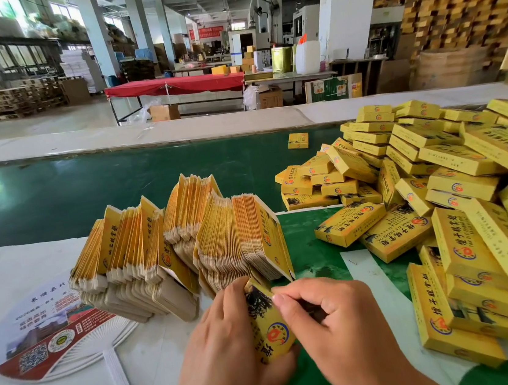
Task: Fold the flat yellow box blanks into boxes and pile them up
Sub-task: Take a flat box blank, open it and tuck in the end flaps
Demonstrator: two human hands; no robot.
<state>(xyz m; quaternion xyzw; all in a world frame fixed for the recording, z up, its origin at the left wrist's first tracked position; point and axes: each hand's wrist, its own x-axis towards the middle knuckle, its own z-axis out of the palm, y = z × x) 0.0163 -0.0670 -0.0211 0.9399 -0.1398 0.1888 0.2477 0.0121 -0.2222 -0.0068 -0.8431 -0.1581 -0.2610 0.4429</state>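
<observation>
From the head view I see my left hand (232, 339) gripping a printed yellow cardboard box blank (267, 322) upright while my right hand (335, 320) pinches its top edge, just before the standing stack of flat yellow blanks (182, 242) (folded yellow boxes (439, 201) lie piled at right).

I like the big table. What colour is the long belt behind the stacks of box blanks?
Dark green conveyor belt, clearest in the head view.
</observation>
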